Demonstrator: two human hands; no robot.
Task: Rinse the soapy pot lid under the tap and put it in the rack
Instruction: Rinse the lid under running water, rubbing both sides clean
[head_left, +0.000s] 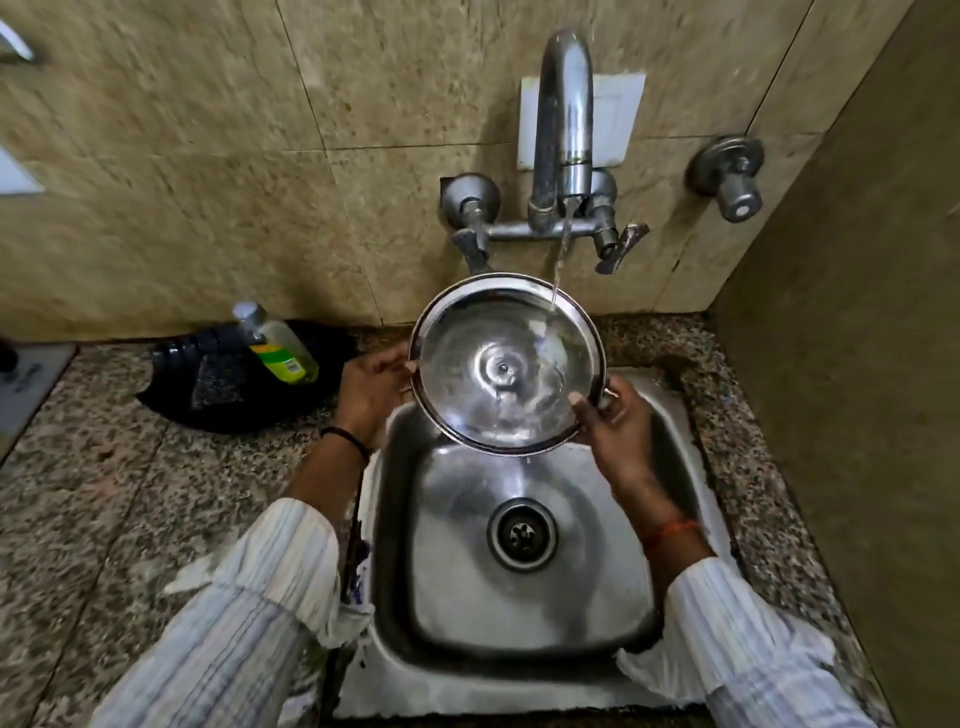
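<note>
A round steel pot lid (488, 374) is held tilted above the back of the steel sink (530, 618), its hollow underside facing me. My left hand (371, 389) grips its left rim and my right hand (615, 423) grips its right rim, thumb over the edge. The tap (563, 119) on the wall runs, and a thin stream of water (558, 265) lands on the lid's upper right part. Water sheets across the inside. I see no foam on the lid. No rack shows in this view.
A dish soap bottle (278, 345) lies on a black tray (228, 384) on the speckled granite counter (119, 478) left of the sink. Two tap levers (621, 247) flank the spout, and a separate valve (732, 179) sticks out at the right. A side wall (857, 338) closes the right.
</note>
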